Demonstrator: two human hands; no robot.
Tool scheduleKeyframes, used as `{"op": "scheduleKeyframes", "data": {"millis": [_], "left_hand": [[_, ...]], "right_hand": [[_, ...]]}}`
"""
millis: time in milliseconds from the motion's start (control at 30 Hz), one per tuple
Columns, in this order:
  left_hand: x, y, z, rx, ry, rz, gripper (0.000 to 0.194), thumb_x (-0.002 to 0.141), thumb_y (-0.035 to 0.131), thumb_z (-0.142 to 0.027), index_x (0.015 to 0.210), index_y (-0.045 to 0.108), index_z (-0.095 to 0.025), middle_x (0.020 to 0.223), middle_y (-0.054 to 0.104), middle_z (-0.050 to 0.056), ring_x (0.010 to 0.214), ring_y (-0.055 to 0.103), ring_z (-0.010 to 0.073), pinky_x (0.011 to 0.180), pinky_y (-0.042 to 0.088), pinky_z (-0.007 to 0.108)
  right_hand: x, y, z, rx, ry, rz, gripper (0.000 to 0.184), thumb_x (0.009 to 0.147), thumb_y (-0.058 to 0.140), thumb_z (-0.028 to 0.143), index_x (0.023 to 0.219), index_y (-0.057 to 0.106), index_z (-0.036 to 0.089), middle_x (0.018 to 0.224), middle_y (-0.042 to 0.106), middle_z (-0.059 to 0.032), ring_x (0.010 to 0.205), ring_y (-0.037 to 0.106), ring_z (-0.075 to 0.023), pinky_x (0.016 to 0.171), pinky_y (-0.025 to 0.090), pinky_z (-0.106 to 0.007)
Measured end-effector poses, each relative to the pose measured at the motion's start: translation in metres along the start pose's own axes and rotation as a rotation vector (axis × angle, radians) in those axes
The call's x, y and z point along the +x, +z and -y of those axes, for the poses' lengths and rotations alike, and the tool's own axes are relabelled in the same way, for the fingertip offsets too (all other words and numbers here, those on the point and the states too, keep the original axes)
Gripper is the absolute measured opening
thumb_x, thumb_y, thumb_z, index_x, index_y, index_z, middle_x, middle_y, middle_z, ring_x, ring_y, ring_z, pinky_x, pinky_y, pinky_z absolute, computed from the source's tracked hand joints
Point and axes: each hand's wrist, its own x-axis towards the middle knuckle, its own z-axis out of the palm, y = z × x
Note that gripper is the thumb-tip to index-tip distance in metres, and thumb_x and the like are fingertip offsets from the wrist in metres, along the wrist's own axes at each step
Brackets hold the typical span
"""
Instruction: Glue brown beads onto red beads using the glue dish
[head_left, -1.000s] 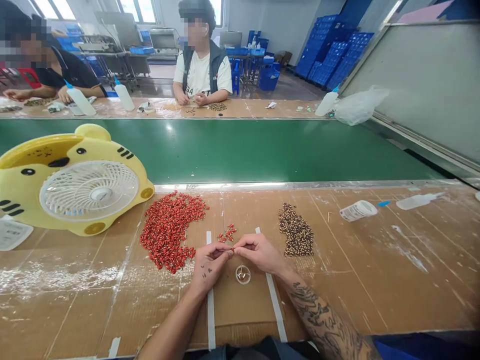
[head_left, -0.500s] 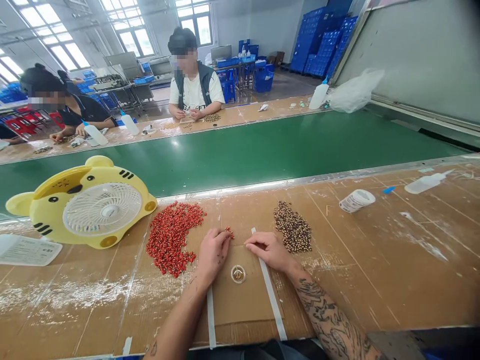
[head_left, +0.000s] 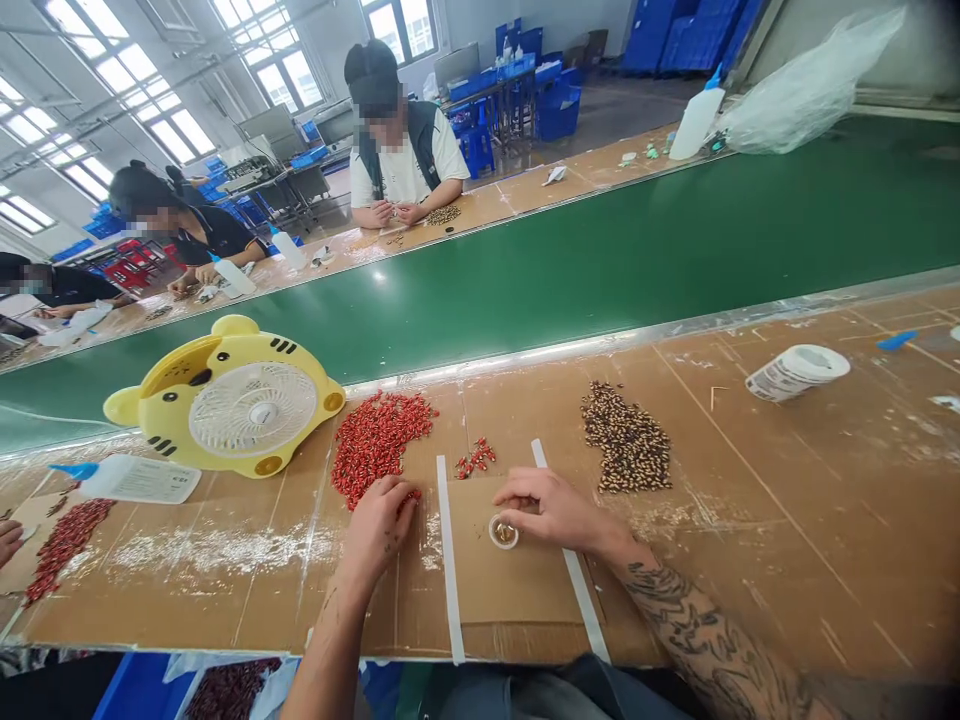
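- Green conveyor belt [head_left: 480, 300] runs along the far edge of my cardboard-topped table [head_left: 750, 520], with a yellow tiger-shaped fan [head_left: 247, 400] near that edge.
- My left hand [head_left: 377, 530] curls narrow against the red beads [head_left: 379, 440] – whether it holds one, I cannot tell.
- My right hand [head_left: 555, 510] reaches just beside a small clear cup [head_left: 503, 532]; I cannot tell if it holds anything.
- Speckled brown beads [head_left: 626, 437] lie toward the far edge, right of a small cluster of red beads [head_left: 475, 458].

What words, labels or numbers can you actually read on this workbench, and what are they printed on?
No text is legible.
Label on the white squeeze bottle: printed, too small and blurred to read.
Label on the white cylindrical container: printed, too small and blurred to read.
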Motion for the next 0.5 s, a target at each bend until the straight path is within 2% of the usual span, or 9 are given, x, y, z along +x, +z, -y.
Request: {"op": "scheduleKeyframes", "data": {"millis": [133,267,500], "left_hand": [[0.008,0.002,-0.009,0.024,0.064,0.065,0.026,0.093,0.045,-0.015,0.096,0.071,-0.021,0.094,0.068,0.008,0.091,0.063,0.0225,0.083,0.048,0.033],[0.015,-0.002,-0.012,0.103,0.064,0.123,0.025,0.093,0.045,-0.017,0.090,0.069,-0.020,0.089,0.066,0.008,0.086,0.063,0.0222,0.080,0.047,0.032],[0.032,-0.004,-0.007,0.097,0.087,0.218,0.016,0.085,0.049,-0.014,0.077,0.062,-0.020,0.081,0.062,0.006,0.076,0.061,0.0220,0.066,0.044,0.029]], "right_hand": [[-0.001,0.002,-0.004,-0.025,-0.017,0.008,0.016,0.087,0.065,0.030,0.080,0.075,0.019,0.073,0.066,-0.0024,0.066,0.058,-0.0147,0.060,0.043,-0.026],[-0.002,0.001,-0.004,-0.051,-0.064,0.020,0.013,0.086,0.065,0.023,0.080,0.076,0.020,0.074,0.066,-0.0020,0.068,0.059,-0.0151,0.063,0.043,-0.026],[-0.006,-0.009,0.004,-0.148,-0.178,0.132,0.009,0.085,0.064,0.018,0.079,0.071,0.018,0.075,0.064,-0.0018,0.071,0.059,-0.0153,0.066,0.043,-0.025]]}}
